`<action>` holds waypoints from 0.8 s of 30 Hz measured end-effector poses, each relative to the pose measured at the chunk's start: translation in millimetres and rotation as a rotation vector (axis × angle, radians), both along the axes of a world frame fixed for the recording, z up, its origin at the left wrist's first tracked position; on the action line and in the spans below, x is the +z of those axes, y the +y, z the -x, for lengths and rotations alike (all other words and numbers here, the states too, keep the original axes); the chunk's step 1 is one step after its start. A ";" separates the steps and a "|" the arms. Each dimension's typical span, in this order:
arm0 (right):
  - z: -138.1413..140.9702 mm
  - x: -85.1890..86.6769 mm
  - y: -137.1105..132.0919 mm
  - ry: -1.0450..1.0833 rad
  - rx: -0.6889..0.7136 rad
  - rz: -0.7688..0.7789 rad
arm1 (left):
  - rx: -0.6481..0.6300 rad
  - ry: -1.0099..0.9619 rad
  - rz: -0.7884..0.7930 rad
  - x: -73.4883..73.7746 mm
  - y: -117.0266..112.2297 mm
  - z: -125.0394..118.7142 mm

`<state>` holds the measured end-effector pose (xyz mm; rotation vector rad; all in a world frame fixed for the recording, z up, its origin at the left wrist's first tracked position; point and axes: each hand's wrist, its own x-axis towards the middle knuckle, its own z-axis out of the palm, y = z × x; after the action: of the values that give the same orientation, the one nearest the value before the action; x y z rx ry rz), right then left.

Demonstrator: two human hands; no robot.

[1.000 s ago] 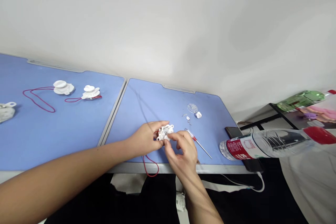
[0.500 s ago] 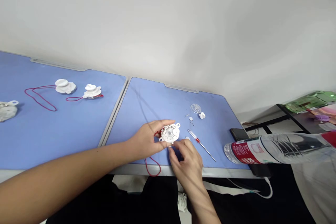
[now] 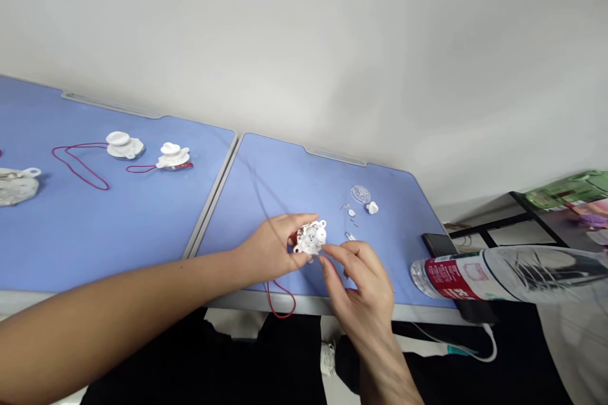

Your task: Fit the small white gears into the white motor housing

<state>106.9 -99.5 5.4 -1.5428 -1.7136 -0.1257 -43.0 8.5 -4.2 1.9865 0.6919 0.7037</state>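
My left hand (image 3: 273,243) is closed around a white plastic pull-string mechanism (image 3: 311,237), gripping its rim between thumb and fingers. Its inner parts face up, and a red cord (image 3: 282,314) hangs from below over the table edge. My right hand (image 3: 363,278) is at the mechanism's right side. Its index fingertip touches the rim and the thumb tip is close beneath, with the other fingers curled. Whether a small part sits in that pinch is hidden. Behind the right hand, only the handle end of a screwdriver (image 3: 350,236) shows clearly.
A clear disc (image 3: 361,194), a white knob (image 3: 372,207), a small white wheel (image 3: 351,212) and tiny screws lie beyond my hands. Two white units with red cords (image 3: 124,145) (image 3: 173,156) and another mechanism (image 3: 18,186) are leftward. A water bottle (image 3: 451,275) and phone (image 3: 439,243) are rightward.
My right hand has moved up and right, from under the mechanism to its right side, now covering most of the screwdriver. The mechanism has tilted slightly in my left hand.
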 end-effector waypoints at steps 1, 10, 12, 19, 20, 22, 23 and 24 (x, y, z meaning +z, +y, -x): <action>0.2 2.2 2.2 -0.035 0.022 0.013 | -0.004 0.006 -0.030 -0.6 0.0 0.2; 3.5 2.7 10.3 -0.185 0.016 0.057 | -0.035 0.073 -0.138 -3.5 -1.0 1.1; 4.1 2.0 11.9 -0.196 0.002 0.049 | -0.034 0.082 -0.141 -2.8 -0.6 1.2; 3.4 -4.1 16.1 -0.183 -0.013 0.030 | -0.027 0.082 -0.135 -3.1 1.3 1.2; 3.0 -4.9 16.2 -0.184 -0.012 0.022 | -0.023 0.078 -0.134 -3.3 1.3 0.9; 1.9 -5.8 16.4 -0.195 -0.007 0.003 | -0.019 0.071 -0.131 -3.6 1.0 0.3; 1.2 -5.8 16.5 -0.203 -0.001 -0.005 | -0.019 0.071 -0.129 -3.5 0.8 0.1; 0.6 -5.6 16.7 -0.212 0.007 -0.009 | -0.019 0.074 -0.125 -3.5 0.6 0.0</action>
<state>106.3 -82.9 -0.2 -1.5616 -1.8795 -0.3027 -43.0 9.1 -7.7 2.1397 0.6869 0.6798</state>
